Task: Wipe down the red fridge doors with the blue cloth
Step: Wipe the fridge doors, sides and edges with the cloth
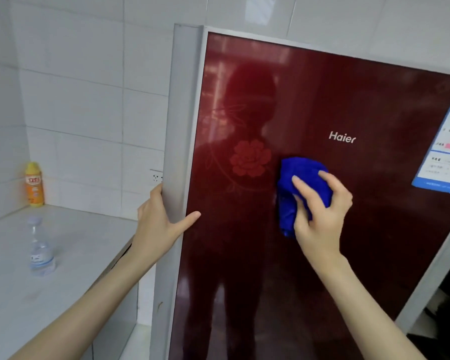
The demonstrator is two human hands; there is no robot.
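Note:
The glossy dark red fridge door fills the right half of the head view, with a flower pattern and a white brand name on it. My right hand presses a bunched blue cloth flat against the door, just right of the flower. My left hand grips the grey left edge of the fridge, thumb resting on the red front and fingers wrapped round the side.
A white counter runs along the left, holding a clear water bottle and, in the corner, an orange bottle. A wall socket sits behind the fridge edge. A blue-and-white label is stuck on the door's right.

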